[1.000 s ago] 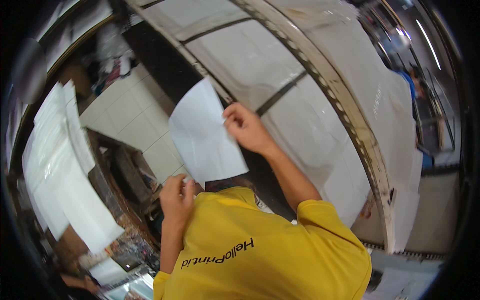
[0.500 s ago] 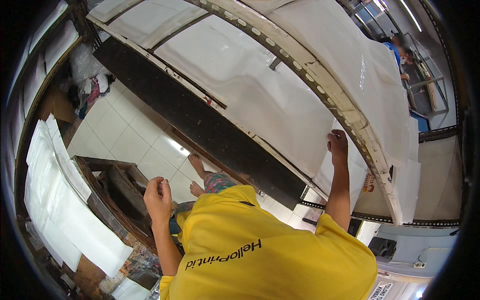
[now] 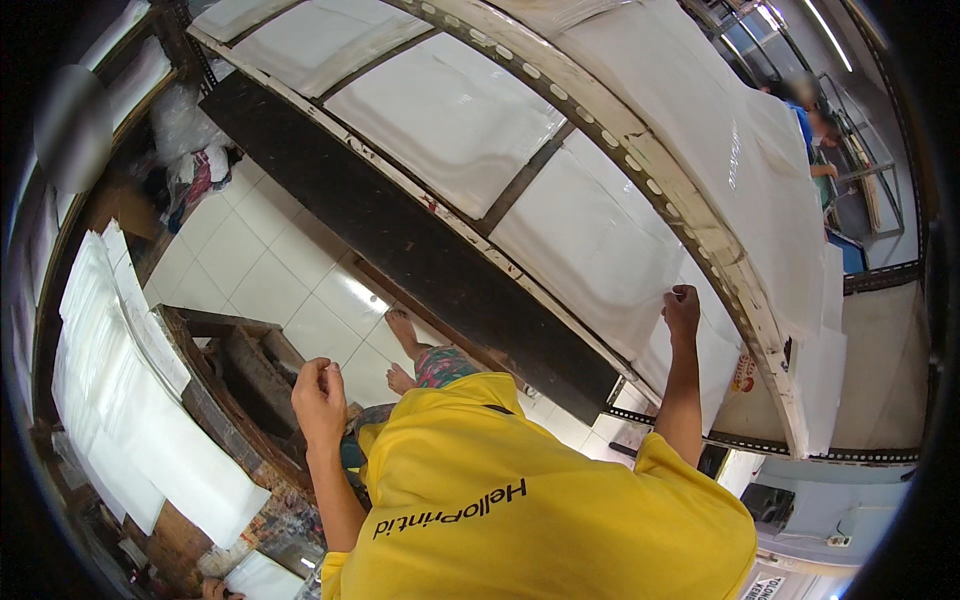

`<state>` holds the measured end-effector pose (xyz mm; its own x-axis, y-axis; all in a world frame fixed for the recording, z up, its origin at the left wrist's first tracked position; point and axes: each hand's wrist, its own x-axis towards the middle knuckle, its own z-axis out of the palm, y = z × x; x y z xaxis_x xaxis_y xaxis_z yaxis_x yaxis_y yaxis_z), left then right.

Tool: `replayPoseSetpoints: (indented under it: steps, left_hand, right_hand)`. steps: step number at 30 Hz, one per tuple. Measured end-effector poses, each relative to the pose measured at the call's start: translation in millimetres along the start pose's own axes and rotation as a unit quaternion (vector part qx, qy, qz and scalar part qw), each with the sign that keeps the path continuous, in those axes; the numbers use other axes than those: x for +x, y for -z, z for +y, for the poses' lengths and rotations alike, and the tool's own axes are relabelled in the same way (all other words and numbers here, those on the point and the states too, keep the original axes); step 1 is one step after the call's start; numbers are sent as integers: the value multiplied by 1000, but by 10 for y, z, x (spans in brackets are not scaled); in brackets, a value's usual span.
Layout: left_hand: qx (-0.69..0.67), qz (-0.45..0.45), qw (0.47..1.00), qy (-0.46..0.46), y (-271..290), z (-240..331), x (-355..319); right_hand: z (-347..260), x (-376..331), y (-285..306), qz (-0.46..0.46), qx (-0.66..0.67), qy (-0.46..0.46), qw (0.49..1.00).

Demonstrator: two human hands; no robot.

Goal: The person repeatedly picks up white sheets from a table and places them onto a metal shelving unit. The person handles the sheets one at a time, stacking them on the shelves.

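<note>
My right hand (image 3: 682, 308) is raised at the right edge of a white sheet (image 3: 590, 240), its fingers pinched together on that edge. The sheet lies on a slatted rack beside another white sheet (image 3: 450, 115), with a dark strip between them. My left hand (image 3: 320, 400) is held up near my waist, its fingers curled closed. Nothing shows in it. It is beside an open wooden frame (image 3: 235, 325) and touches neither that nor the sheets.
A long dark board (image 3: 400, 245) runs along the rack's near side. A pale perforated metal rail (image 3: 640, 170) curves above it. Stacked white sheets (image 3: 140, 400) stand at left. A person in blue (image 3: 803, 120) works at far right. Part of another hand (image 3: 215, 590) shows at lower left.
The sheet by my right hand now lies flatter, and the dark strip beside it shows more. My right hand has lowered slightly. The lower-left hand has come into view.
</note>
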<state>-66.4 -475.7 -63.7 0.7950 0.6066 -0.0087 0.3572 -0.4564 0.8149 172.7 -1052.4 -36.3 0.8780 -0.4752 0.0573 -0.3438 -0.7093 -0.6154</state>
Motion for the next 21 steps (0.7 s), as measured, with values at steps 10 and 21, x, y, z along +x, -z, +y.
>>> replayPoseSetpoints:
  steps: [10, 21]
  left_hand:
    - [11, 83, 996, 28, 393, -128, -183]
    - [113, 450, 879, 114, 1317, -410, -297]
  right_hand:
    - [-189, 383, -237, 23, 1, 309, 951]
    - [-2805, -1371, -1910, -454, 201, 328, 804]
